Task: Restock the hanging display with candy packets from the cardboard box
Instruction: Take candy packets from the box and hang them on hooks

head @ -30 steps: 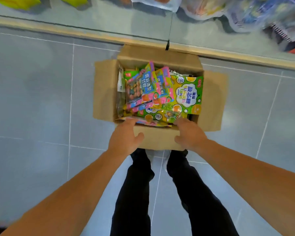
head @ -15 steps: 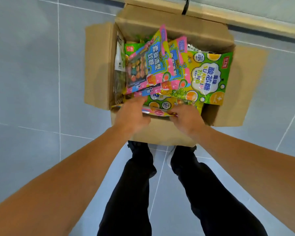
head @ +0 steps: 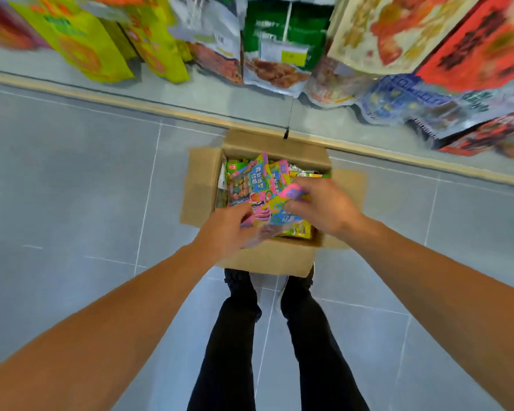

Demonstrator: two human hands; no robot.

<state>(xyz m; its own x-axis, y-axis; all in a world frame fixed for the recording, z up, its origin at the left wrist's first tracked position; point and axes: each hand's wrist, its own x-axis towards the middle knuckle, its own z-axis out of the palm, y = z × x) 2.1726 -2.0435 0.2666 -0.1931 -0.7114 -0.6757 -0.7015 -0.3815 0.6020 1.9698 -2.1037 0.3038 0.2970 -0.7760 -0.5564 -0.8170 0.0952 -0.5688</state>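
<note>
An open cardboard box (head: 202,191) stands on the grey tiled floor in front of my feet, filled with several bright candy packets (head: 245,182). A pink, green and blue candy packet (head: 275,207) is lifted just above the pile. My left hand (head: 223,232) holds its near left side and my right hand (head: 324,206) pinches its far right edge, fingers curled round it. The hanging display (head: 275,40) fills the top of the view with blurred snack bags.
A beige skirting strip (head: 101,97) runs along the foot of the display behind the box. A thin black hook (head: 286,133) hangs down over the box's far edge. My black trouser legs (head: 235,336) and shoes stand just behind the box. Grey floor tiles lie on both sides.
Both hands have risen from the box's near edge with a pink and green packet between them. The view has tilted up, bringing the hanging snack bags into sight.
</note>
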